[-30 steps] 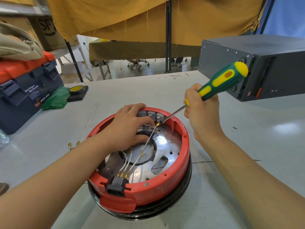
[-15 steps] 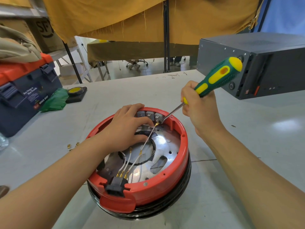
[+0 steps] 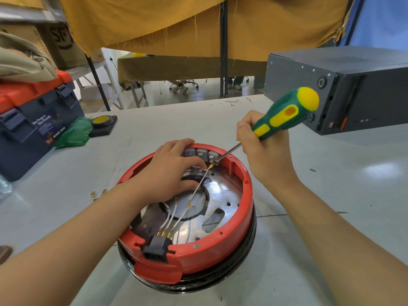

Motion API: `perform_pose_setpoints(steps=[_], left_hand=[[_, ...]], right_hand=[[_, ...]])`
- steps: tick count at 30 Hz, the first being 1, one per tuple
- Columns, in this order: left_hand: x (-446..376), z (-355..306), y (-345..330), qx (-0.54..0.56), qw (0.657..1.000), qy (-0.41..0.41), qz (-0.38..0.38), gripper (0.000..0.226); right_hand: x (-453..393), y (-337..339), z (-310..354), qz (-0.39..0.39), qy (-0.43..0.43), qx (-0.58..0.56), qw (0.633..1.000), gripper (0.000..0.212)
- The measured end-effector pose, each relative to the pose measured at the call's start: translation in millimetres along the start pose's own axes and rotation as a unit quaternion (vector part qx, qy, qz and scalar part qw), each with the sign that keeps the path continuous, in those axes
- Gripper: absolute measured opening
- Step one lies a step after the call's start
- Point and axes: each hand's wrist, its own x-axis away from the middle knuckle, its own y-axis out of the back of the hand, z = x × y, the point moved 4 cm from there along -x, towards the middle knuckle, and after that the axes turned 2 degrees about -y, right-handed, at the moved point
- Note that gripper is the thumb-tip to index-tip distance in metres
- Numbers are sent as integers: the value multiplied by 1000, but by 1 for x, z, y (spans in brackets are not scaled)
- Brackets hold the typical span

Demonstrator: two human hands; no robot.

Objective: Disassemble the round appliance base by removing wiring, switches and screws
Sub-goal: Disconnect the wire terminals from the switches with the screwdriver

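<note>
The round appliance base (image 3: pixel 198 246), a red plastic ring on a black lower band, is seen upside down in the middle of the grey surface (image 3: pixel 331 217), its shiny metal plate exposed. At the far rim of the base a row of grey switches (image 3: pixel 202 153) is seated, and the tip of a screwdriver (image 3: pixel 284 115) is set against the rightmost one, where a brass terminal (image 3: pixel 210 166) on a white wire (image 3: pixel 198 186) is attached. The green and yellow handle is gripped in the closed right hand (image 3: pixel 262 151), just beyond the base's far right edge. The left hand (image 3: pixel 170 171) is laid over the far left part of the base, fingers curled on the rim and plate to steady it. More white wires are run to a black connector (image 3: pixel 157 245) at the near rim. The shell is judged stiff and fairly light, likely to slide unless held by its rim; the wires are judged soft, and the small terminals easily bent, best levered at the metal tab rather than pulled by the wire. Left of the base, loose brass terminals (image 3: pixel 98 193) lie on the surface; further left stands a toolbox (image 3: pixel 33 120), and far right of the base a dark metal case (image 3: pixel 353 89).
</note>
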Motion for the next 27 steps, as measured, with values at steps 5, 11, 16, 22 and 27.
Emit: perform_pose_setpoints(steps=[5, 11, 16, 22, 27], left_hand=[[0, 0, 0, -11, 1000, -5, 0, 41], [-2, 0, -1, -28, 1000, -5, -1, 44], [-1, 0, -1, -23, 1000, -7, -3, 44], [-1, 0, -1, -25, 1000, -5, 3, 45], [-1, -1, 0, -17, 1000, -1, -3, 40]], right_hand=[[7, -8, 7, 70, 61, 22, 995, 31], [6, -10, 6, 112, 67, 44, 990, 23], [-3, -3, -8, 49, -43, -14, 998, 23], [-8, 4, -24, -32, -149, -95, 984, 21], [-8, 4, -25, -52, -161, -108, 980, 29]])
